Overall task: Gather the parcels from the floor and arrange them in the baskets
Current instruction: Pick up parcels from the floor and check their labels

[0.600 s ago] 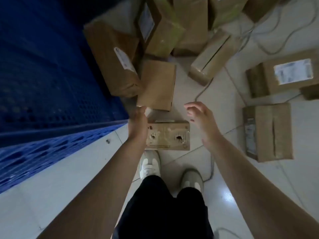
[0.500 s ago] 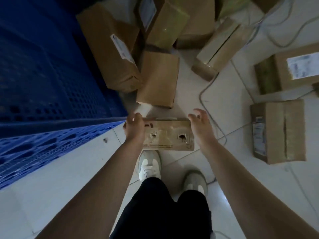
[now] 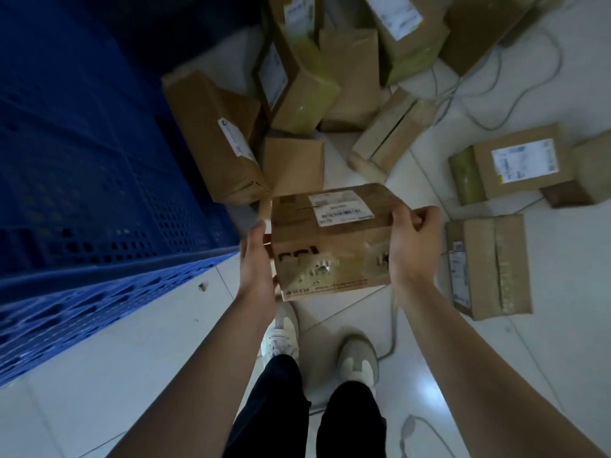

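A cardboard parcel (image 3: pixel 330 236) is held above the floor (image 3: pixel 99 375), long axis running from 9 to 3 o'clock, label face up. The left hand (image 3: pixel 256 262) and right hand (image 3: pixel 411 241) clamp its short ends, fingers wrapped out of sight. At 9 o'clock, a blue basket (image 3: pixel 82 200) is cut off by the frame; the label print is illegible.

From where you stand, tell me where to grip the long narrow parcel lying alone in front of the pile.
Take the long narrow parcel across its two long side faces near mid-length, coming from above. It lies flat and slanted on the floor, narrow enough to span, with bare tile along both long sides.
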The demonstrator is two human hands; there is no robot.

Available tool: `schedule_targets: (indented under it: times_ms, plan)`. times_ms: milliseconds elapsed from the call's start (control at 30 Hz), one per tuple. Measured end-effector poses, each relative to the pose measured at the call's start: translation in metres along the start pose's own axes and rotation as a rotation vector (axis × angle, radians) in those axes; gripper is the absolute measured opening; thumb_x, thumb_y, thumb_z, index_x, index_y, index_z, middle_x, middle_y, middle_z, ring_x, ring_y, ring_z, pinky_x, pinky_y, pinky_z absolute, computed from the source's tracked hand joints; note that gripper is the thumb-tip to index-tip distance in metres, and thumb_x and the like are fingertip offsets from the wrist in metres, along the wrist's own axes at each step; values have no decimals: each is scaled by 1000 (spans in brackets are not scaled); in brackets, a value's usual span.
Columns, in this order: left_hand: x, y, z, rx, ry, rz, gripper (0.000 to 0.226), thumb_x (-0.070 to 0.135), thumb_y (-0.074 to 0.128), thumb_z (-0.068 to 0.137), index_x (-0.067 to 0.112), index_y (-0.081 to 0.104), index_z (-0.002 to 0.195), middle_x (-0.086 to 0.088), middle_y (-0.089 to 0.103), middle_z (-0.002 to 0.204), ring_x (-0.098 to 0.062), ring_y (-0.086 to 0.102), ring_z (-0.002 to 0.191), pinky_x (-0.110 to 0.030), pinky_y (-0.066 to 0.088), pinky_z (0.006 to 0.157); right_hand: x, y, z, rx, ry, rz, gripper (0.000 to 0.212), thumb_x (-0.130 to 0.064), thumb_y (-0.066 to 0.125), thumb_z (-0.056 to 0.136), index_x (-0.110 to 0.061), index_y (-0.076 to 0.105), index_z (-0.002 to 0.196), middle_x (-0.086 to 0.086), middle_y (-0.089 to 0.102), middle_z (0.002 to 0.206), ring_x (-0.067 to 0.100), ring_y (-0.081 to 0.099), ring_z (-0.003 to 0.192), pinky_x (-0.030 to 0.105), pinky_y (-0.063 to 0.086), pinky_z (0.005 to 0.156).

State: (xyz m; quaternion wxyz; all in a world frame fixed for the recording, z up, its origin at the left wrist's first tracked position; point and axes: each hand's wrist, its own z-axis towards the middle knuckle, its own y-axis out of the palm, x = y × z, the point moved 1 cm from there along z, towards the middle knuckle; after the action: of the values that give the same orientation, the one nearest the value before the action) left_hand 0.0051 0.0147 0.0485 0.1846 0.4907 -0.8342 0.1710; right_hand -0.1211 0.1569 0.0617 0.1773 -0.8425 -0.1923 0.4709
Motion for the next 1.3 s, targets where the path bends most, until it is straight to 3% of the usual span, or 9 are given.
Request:
schedule_targets:
  times_ms: [167, 267, 500, 767, 833, 967, 1100, 1233, 1300]
  plan:
    - [75, 28, -60, -157, 158, -59, 72, 60, 79, 62, 33, 53, 125, -1, 60, 131, -23, 54, 125, -47, 42, 107, -80, -49, -11, -15, -154, 358, 3, -19, 53, 83, -21, 52, 86, -9, 54, 79, -2, 52, 67, 13, 42, 61]
    - [114, 40, -88, -301, 153, -49, 54, 41, 72, 80, 29, 53, 129, -4, 68, 119, -24, 65, 110, -45, 52, 96, -120, -66, -16, -56, -213, 514, 12, -6, 52, 79, -17, 50, 82, -7, 50, 76, -8, 50, 61, 8, 38, 60]
    - [170, 44, -110, -366, 240, 23, 78, 40, 75, 70, 39, 42, 140, 1, 72, 116, -22, 70, 104, -48, 53, 96, -167, -80, -14, -117, -261, 609, 17, -10, 48, 70, -10, 52, 86, -4, 53, 77, -6, 53, 64, 9, 41, 61]
    - [181, 52, -114, -270, 270, -85, 54, 31, 69, 85, 30, 42, 132, 4, 71, 99, -15, 70, 92, -35, 54, 78, -174, -77, 0, -180, -107, 578, 11, -31, 54, 94, -23, 58, 98, -18, 63, 89, -10, 61, 81, 25, 43, 86]
    - [183, 57, -113, -237, 239, -154, 50, 30, 70, 84, 27, 40, 125, 1, 68, 101, -17, 68, 93, -38, 54, 84, -177, -74, 3, -203, -56, 559, 36, -44, 58, 89, -25, 53, 119, -15, 61, 111, -13, 58, 93, 28, 43, 89]
    - [174, 69, -111, -303, 232, -182, 67, 25, 69, 83, 37, 33, 139, 0, 66, 114, -21, 65, 105, -51, 52, 94, -177, -55, 10, -417, 150, 599, 98, -62, 72, 72, -31, 23, 151, -12, 59, 123, 18, 61, 114, 48, 50, 93]
    - [147, 70, -103, -422, 168, 17, 39, 31, 65, 85, 43, 44, 116, 3, 65, 119, -19, 59, 117, -48, 40, 107, -161, -34, 14, -510, 185, 514, 100, -42, 84, 69, -38, 23, 148, -4, 66, 126, 17, 69, 104, 45, 55, 82]
    - [130, 56, -73, -228, 238, 93, 66, 38, 78, 73, 28, 48, 132, 1, 62, 126, -14, 62, 109, -32, 48, 95, -122, -26, 29, -525, 268, 399, 95, -40, 84, 67, -39, 27, 144, 4, 63, 127, 24, 64, 108, 45, 54, 82]
    - [121, 52, -58, -198, 287, 269, 49, 36, 69, 86, 25, 53, 131, 7, 60, 122, -3, 60, 99, -22, 48, 80, -94, -21, 38, -518, 294, 319, 92, -34, 84, 69, -39, 31, 144, 4, 64, 125, 24, 63, 109, 48, 52, 89]
